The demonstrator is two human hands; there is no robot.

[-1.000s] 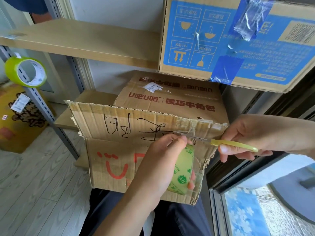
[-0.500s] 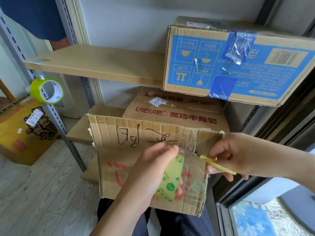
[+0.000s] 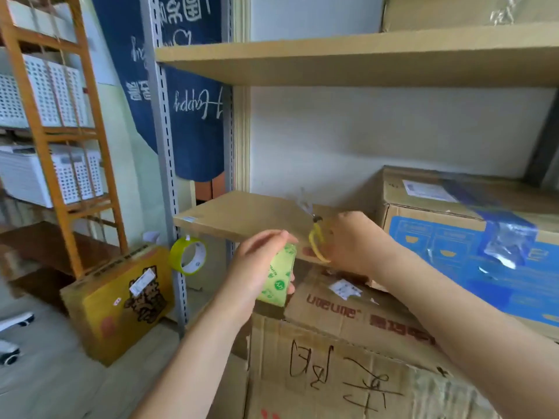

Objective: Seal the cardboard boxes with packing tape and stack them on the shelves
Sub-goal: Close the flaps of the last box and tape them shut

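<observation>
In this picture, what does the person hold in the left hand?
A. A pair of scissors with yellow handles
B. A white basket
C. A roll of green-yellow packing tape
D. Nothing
C: the left hand has its fingers curled round the tape roll, while the scissors are in the right hand.
</observation>
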